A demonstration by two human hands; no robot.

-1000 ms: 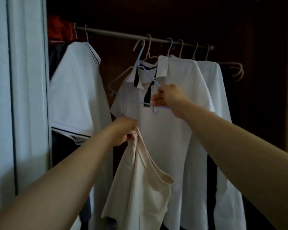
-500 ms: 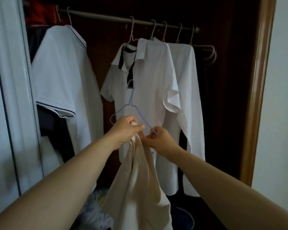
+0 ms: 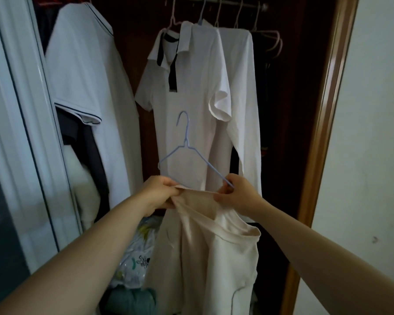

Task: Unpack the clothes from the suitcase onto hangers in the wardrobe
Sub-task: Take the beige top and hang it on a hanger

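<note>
Left hand (image 3: 159, 192) pinches the neckline of the cream top (image 3: 214, 258); right hand (image 3: 239, 194) pinches the blue hanger (image 3: 186, 142) at its four-o'clock arm. Light, limp cloth, I judge: hold it by the neckline.

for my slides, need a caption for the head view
Left hand grips the cream top, right hand pinches the blue hanger, at the wardrobe.

Hanger (image 3: 187, 153): thin blue wire, smooth coated finish.
Top (image 3: 214, 258): cream cloth, soft, matt, lightly creased.
Polo (image 3: 191, 98): white matt cloth, dark trim.
Rail (image 3: 248, 3): metal, dull sheen.
Frame (image 3: 323, 133): brown wood, glossy varnish.
Door (image 3: 21, 133): white, glossy, ridged.
Bag (image 3: 134, 258): thin plastic, crinkled, shiny.
Wall (image 3: 373, 133): pale, matt.
</note>
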